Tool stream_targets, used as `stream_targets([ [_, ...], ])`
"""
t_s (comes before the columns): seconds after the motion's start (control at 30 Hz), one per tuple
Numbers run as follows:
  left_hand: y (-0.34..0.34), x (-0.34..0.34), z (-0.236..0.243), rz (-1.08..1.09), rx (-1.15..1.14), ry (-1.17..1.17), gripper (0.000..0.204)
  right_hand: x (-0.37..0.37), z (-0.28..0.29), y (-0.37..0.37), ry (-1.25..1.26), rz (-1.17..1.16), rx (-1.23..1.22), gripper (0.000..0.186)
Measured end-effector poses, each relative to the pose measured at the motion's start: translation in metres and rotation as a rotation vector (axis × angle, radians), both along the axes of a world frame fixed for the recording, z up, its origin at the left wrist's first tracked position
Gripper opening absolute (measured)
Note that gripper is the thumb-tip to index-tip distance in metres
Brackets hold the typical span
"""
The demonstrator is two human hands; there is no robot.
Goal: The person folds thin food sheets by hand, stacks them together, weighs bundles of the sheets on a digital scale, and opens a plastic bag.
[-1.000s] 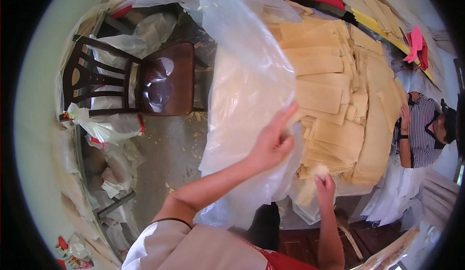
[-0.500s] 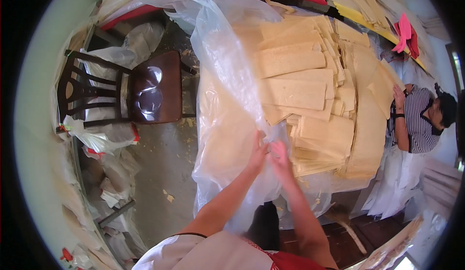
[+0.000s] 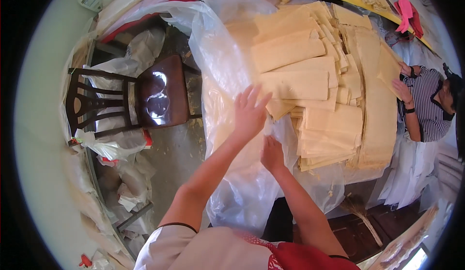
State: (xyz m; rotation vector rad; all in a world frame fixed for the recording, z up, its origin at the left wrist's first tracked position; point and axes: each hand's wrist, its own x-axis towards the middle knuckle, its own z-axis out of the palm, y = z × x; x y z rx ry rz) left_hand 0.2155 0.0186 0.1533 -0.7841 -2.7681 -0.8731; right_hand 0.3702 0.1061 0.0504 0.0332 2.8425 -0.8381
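Observation:
A clear plastic sheet (image 3: 230, 187) covers the left part of a broad pile, and tan-yellow flat sheets (image 3: 295, 83) show through it. To its right, more of these sheets lie bare in overlapping stacks. My left hand (image 3: 250, 112) is over the plastic near its edge, fingers spread, with nothing in them. Lower and slightly right, my right hand (image 3: 272, 153) has its fingers curled in at the plastic's edge and appears to grip it; the fingertips are partly hidden. A smaller stack (image 3: 329, 134) of the tan-yellow sheets lies to the right of that hand.
A co-worker (image 3: 426, 100) in a striped shirt handles a tan-yellow sheet at the far right. A dark wooden chair (image 3: 162, 93) stands left of the pile, near plastic bags (image 3: 114, 146). A straw broom (image 3: 365, 219) lies at the lower right. Pink cloth (image 3: 404, 13) hangs at the upper right.
My hands, close together at the plastic's edge before, have parted. The left has moved up and spread its fingers; the right has stayed low. The co-worker's second hand now shows on the sheet.

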Motion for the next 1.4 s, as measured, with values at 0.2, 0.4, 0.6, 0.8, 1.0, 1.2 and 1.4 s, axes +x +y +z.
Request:
stream_targets([
  [0.2,-0.046,-0.032,-0.101,0.159,-0.44,-0.03,0.07,0.049,-0.013,-0.004,-0.052,-0.037,0.086,0.053],
  [0.4,-0.038,0.019,-0.12,-0.159,-0.253,-0.202,0.067,0.112,-0.001,0.009,-0.021,-0.034,0.278,0.05],
  [0.6,-0.039,0.003,-0.097,-0.2,-0.275,-0.374,0.065,0.128,-0.002,0.038,0.022,-0.023,0.111,0.043],
  [0.8,-0.025,0.022,-0.023,-0.204,-0.122,-0.186,0.047,0.101,0.031,0.083,0.162,-1.191,-0.302,0.025],
  [1.0,0.079,0.062,0.004,-0.516,0.01,-0.125,0.049,0.07,0.018,0.143,0.075,-1.751,-1.438,0.021],
  [1.2,0.126,0.065,-0.009,-0.516,-0.143,-0.18,0.053,0.06,0.046,0.147,-0.022,-1.915,-1.773,0.033],
  [1.4,0.165,0.078,0.01,-0.434,-0.405,-0.35,0.055,0.074,0.021,0.168,-0.052,-1.699,-1.716,0.041],
])
